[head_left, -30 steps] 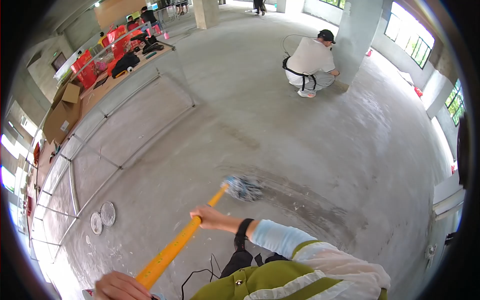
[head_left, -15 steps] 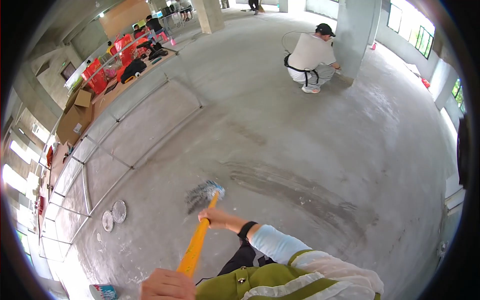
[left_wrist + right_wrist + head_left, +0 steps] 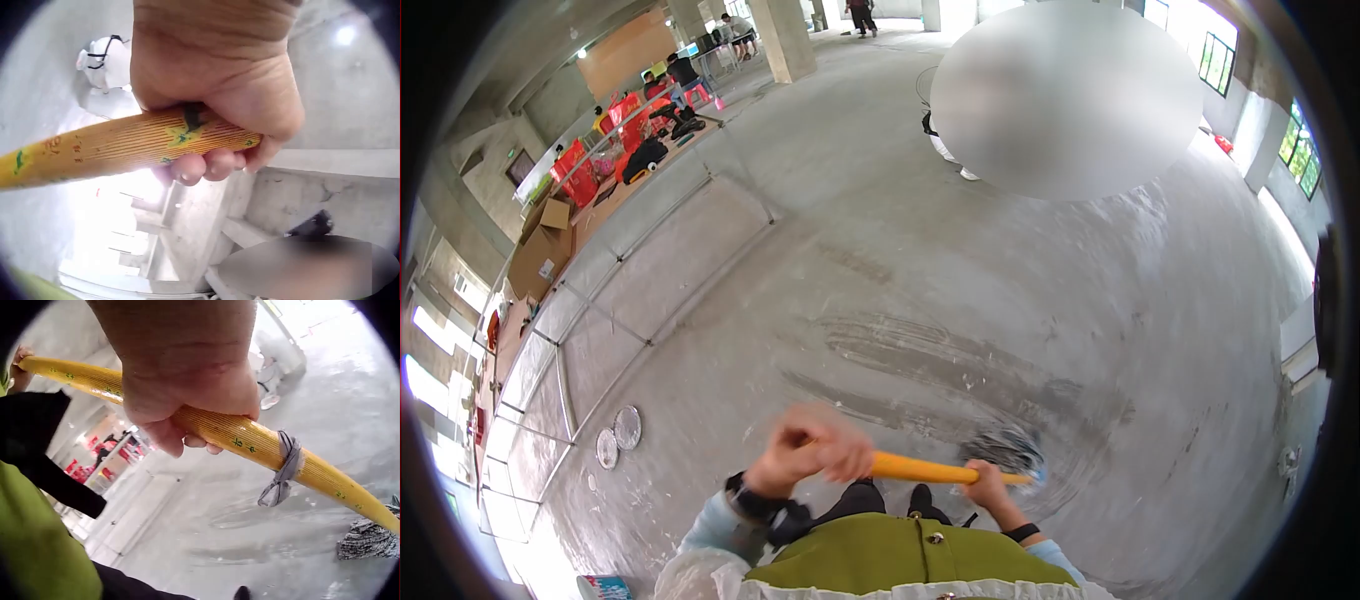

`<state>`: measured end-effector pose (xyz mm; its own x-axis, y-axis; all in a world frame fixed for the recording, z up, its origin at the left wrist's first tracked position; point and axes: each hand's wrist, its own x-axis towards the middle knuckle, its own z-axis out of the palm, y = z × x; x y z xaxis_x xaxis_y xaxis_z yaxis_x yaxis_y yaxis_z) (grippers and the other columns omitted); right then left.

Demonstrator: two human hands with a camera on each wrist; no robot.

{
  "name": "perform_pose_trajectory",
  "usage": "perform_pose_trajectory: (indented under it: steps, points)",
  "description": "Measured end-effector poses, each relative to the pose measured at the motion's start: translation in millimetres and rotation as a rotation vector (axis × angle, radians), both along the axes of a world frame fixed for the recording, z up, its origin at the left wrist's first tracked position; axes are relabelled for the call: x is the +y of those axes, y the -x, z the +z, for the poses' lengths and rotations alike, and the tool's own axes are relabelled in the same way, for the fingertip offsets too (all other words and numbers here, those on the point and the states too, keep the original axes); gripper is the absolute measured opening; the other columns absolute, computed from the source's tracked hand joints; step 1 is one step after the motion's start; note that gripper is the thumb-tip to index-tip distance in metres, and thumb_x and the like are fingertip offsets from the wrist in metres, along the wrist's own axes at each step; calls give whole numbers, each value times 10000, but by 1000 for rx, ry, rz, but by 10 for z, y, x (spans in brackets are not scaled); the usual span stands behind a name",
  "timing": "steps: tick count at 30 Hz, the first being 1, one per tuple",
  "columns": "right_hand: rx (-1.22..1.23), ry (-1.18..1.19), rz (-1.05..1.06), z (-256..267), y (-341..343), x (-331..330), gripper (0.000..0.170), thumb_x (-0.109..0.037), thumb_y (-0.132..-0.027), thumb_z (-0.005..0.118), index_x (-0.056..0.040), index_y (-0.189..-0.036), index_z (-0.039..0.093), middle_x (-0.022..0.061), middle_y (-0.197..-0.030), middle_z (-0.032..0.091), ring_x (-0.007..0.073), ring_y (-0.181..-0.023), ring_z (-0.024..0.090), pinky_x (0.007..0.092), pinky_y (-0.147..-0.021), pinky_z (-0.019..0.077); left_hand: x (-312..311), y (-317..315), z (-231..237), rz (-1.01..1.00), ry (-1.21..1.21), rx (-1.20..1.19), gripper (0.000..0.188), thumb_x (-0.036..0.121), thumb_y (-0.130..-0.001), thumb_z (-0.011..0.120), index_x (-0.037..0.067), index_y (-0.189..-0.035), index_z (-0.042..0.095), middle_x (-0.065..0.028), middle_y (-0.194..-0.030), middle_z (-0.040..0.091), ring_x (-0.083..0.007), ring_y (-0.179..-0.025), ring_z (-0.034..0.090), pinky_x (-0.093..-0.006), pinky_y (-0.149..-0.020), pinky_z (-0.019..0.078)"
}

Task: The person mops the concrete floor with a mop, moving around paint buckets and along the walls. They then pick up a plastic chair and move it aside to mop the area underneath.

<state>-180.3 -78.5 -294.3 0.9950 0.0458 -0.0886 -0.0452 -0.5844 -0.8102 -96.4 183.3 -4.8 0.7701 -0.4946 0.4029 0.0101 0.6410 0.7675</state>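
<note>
A yellow mop pole (image 3: 925,470) lies nearly level across the front of the body in the head view. My left hand (image 3: 815,452) grips its upper end, fingers curled round it in the left wrist view (image 3: 215,94). Lower down, near the mop head (image 3: 1000,448), my right hand (image 3: 988,487) holds the same pole. The grey stringy mop head rests on the concrete floor, right of the feet. In the right wrist view a grey strip (image 3: 289,465) is tied round the pole between my right hand (image 3: 187,394) and the mop strands (image 3: 369,539).
Dark wet streaks (image 3: 900,345) mark the floor ahead. A metal frame (image 3: 648,342) and two round lids (image 3: 628,427) lie left, with a paint bucket (image 3: 605,587) at lower left. A crouching person, mostly blurred out, is ahead at right. Boxes (image 3: 540,260) stand on a far-left table.
The mop head went left, then swung right and closer to the body, where a new wet streak shows. The pole turned from steep to nearly level; both hands moved right, still gripping.
</note>
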Motion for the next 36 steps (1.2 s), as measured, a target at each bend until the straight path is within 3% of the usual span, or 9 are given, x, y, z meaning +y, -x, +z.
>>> perform_pose_trajectory:
  steps: [2, 9, 14, 19, 24, 28, 30, 33, 36]
  points:
    - [91, 113, -68, -145, 221, -337, 145, -159, -600, 635, -63, -689, 572, 156, -685, 580, 348, -709, 570, 404, -618, 454, -219, -199, -374, -160, -25, 79, 285, 92, -828, 455, 23, -555, 413, -60, -454, 416, -199, -391, 414, -356, -465, 382]
    - [388, 184, -43, -582, 841, -854, 203, -206, -608, 641, -75, -759, 605, 159, -740, 601, 337, -738, 576, 400, -653, 461, -656, -181, -1201, -231, -82, 337, 305, 168, -853, 466, 56, -575, 412, -64, -472, 426, -187, -464, 415, -347, -558, 376]
    - [580, 107, 123, -848, 869, -607, 257, -251, -613, 652, -86, -808, 619, 151, -754, 609, 332, -741, 578, 381, -660, 466, -364, -130, -1278, -240, -130, 439, 323, 233, -881, 462, 43, -619, 455, -57, -511, 445, -173, -532, 430, -318, -620, 386]
    - [528, 153, 250, -724, 149, 107, 245, -248, -620, 647, -90, -807, 623, 153, -744, 608, 323, -735, 585, 373, -650, 466, 414, -346, -1116, -72, -123, 413, 312, 210, -871, 462, 45, -607, 449, -62, -505, 444, -184, -518, 432, -346, -627, 389]
    - [493, -116, 343, -490, -689, 1310, 178, -205, -644, 618, -96, -785, 621, 167, -697, 583, 341, -644, 561, 358, -567, 452, 1804, -520, -793, 192, -26, 272, 286, 175, -849, 487, 19, -612, 451, -82, -528, 468, -189, -510, 453, -341, -583, 402]
    - [75, 98, 510, -136, -1445, 3005, 121, -145, -623, 583, -75, -707, 532, 161, -640, 538, 366, -668, 534, 418, -546, 420, 3248, -553, -406, 611, -78, 151, 181, 76, -782, 435, 4, -616, 445, -86, -486, 442, -187, -423, 410, -345, -457, 372]
    - [19, 103, 655, -1, -1794, 3884, 85, -145, -631, 568, -91, -676, 521, 129, -652, 556, 348, -660, 542, 435, -542, 415, 4005, -567, -169, 631, -108, -4, 203, 108, -750, 446, 57, -566, 376, -36, -422, 387, -156, -330, 329, -307, -346, 273]
    - [38, 77, 821, 105, -2188, 5225, 102, -128, -621, 558, -136, -723, 556, 101, -633, 560, 324, -667, 563, 438, -556, 421, 4960, -300, 177, 913, -229, -158, 341, 277, -829, 438, 145, -527, 353, 41, -404, 382, -72, -326, 324, -236, -363, 247]
    - [-43, 27, 842, 433, -2484, 6291, 96, -67, -601, 557, -102, -675, 508, 96, -659, 551, 320, -707, 541, 437, -588, 385, 5416, -102, 417, 938, -340, -286, 309, 289, -820, 443, 169, -560, 326, 57, -435, 295, -76, -403, 269, -232, -473, 211]
